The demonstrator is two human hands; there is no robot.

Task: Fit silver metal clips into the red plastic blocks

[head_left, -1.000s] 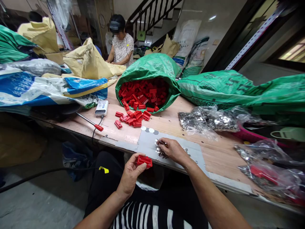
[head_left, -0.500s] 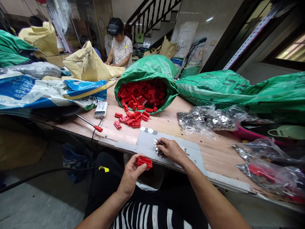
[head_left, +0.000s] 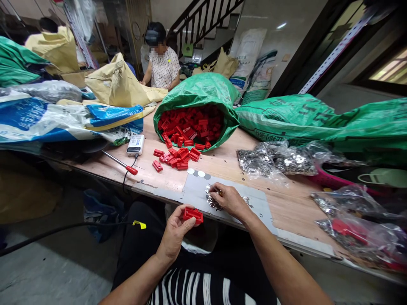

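Hollow rectangular red plastic block (head_left: 193, 216): off the table, just past its near edge, in your left hand (head_left: 178, 224). That hand is closed on it, thumb on the near side, fingers behind, open face up.

Your right hand (head_left: 226, 198) is at the pile of small shiny metal pieces (head_left: 213, 202), fingers curled, thumb and index pinched on a thin dark sliver (head_left: 212, 187). Too small to tell what it is.

Pile sits on the flat grey sheet (head_left: 259, 203), near edge of the wood-look table (head_left: 229, 159). More metal bits lie right of your right hand. White and grey round spots at the sheet's far left corner.

Far of the sheet, slightly left: a loose heap of red plastic blocks (head_left: 178, 157), at the mouth of the open green woven sack (head_left: 203, 89), which is on its side with more red blocks inside.

Left of the heap: white box-shaped device (head_left: 135, 144) with a black cable (head_left: 124, 180), and a metal rod with a red handle (head_left: 119, 162).

Right: clear plastic bags of metal parts (head_left: 276, 157), a second green sack (head_left: 286, 114) behind them.

Far side, left of the open sack: one person in a dotted top (head_left: 163, 67).
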